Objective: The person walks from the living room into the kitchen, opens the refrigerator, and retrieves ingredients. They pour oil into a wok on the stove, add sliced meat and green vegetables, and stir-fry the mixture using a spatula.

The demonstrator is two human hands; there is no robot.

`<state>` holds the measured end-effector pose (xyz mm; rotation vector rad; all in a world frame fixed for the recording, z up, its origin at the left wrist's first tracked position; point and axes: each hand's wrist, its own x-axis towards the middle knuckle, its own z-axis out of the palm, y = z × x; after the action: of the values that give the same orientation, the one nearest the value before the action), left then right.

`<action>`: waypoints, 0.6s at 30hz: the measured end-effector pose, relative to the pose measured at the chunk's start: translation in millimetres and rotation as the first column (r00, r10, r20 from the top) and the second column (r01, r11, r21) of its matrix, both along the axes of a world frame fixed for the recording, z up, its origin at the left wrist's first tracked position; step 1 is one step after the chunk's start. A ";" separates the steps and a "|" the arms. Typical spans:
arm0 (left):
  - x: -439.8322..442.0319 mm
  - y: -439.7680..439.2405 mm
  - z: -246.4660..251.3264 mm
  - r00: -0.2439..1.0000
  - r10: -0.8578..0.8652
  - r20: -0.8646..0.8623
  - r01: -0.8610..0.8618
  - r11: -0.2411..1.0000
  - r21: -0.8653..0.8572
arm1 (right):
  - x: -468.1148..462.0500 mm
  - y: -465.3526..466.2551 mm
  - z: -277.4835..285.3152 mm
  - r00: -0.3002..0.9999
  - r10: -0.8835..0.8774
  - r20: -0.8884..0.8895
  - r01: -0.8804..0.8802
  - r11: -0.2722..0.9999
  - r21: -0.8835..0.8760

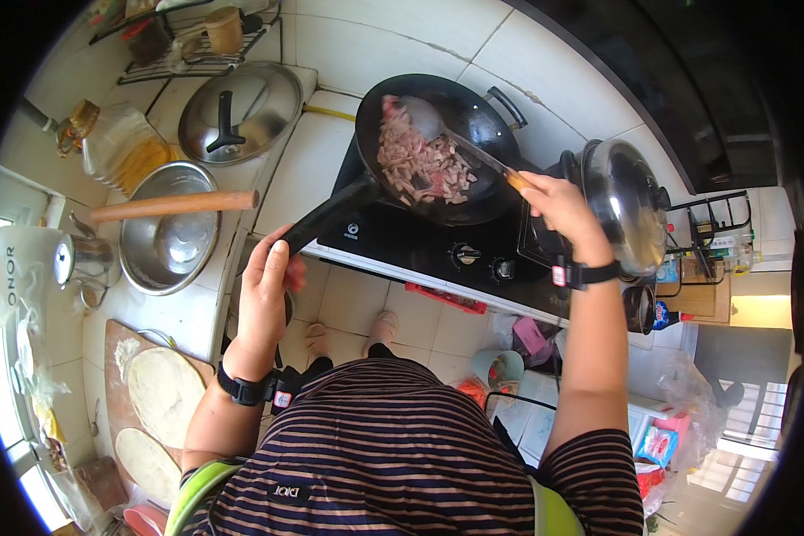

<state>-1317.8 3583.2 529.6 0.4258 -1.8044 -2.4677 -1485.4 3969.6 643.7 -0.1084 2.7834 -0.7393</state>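
A black wok (pixel 492 127) stands on the black gas stove (pixel 409 234), its long handle pointing towards me at the lower left. My left hand (pixel 266 275) is closed around the end of that handle. Chopped meat (pixel 422 161), mostly pale with some redder bits, lies in the left and middle of the wok. My right hand (pixel 559 204) grips the wooden handle of a metal wok spatula (pixel 486 157). The spatula's blade rests among the meat at its upper edge and looks slightly blurred. Each wrist wears a black strap.
Left of the stove are a steel lid (pixel 241 114), an oil jug (pixel 124 151) and a steel basin (pixel 167 234) with a rolling pin (pixel 181 204) across it. Flattened dough rounds (pixel 164 395) lie on a wooden board (pixel 117 348). A lidded steel pot (pixel 626 208) stands right of the wok.
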 end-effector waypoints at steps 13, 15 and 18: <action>1.1 0.3 1.2 1.000 -0.008 -0.001 0.008 1.000 -0.015 | -4.5 51.0 49.8 0.961 -0.125 0.246 0.077 0.978 0.194; 0.3 2.3 0.1 1.000 0.000 -0.021 0.000 1.000 -0.019 | 1.3 56.3 48.3 0.843 -0.236 0.484 0.202 0.972 0.122; -0.2 5.9 -2.4 0.999 0.025 -0.039 -0.025 1.000 -0.005 | 11.0 48.5 12.0 0.723 -0.132 0.678 0.352 0.915 -0.196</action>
<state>-1318.0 3589.0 527.2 0.3942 -1.7803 -2.4363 -1474.5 4018.2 655.7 0.4044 2.0017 -1.0411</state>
